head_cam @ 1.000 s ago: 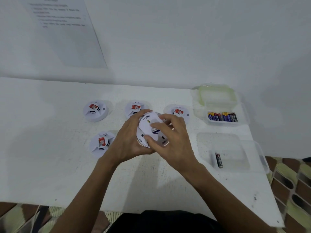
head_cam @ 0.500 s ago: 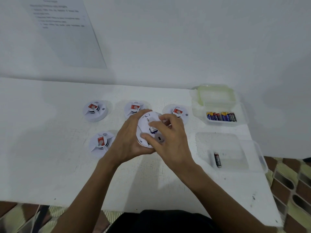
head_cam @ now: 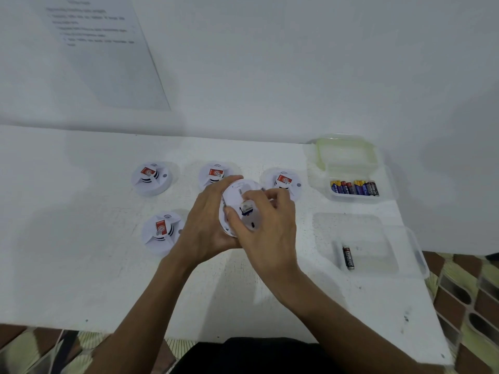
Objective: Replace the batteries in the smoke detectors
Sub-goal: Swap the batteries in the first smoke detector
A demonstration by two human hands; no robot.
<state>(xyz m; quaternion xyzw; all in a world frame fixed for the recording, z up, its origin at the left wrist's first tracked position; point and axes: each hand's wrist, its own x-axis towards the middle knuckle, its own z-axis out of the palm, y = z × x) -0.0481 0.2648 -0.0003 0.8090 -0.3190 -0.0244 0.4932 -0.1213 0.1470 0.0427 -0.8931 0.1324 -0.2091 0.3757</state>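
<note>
My left hand (head_cam: 209, 225) grips a round white smoke detector (head_cam: 234, 197), held back side up above the table. My right hand (head_cam: 266, 225) curls over the detector's back, with its thumb and fingers pinching at the battery compartment, where a small white cover stands tilted up. Several more white smoke detectors with red labels sit on the white table (head_cam: 81, 265): one at the back left (head_cam: 151, 178), one at the front left (head_cam: 162, 232), one behind my left hand (head_cam: 214, 172) and one behind my right hand (head_cam: 283, 180).
A clear box (head_cam: 353, 188) at the back right holds several batteries, with its greenish lid (head_cam: 347, 153) open behind it. Nearer, a shallow clear tray (head_cam: 378, 238) holds one battery (head_cam: 348, 257). A printed sheet (head_cam: 108, 49) hangs on the wall. The table's edge runs close on the right.
My right hand's fingers have shifted on the detector's back and the small compartment cover now stands lifted. The left hand keeps its hold.
</note>
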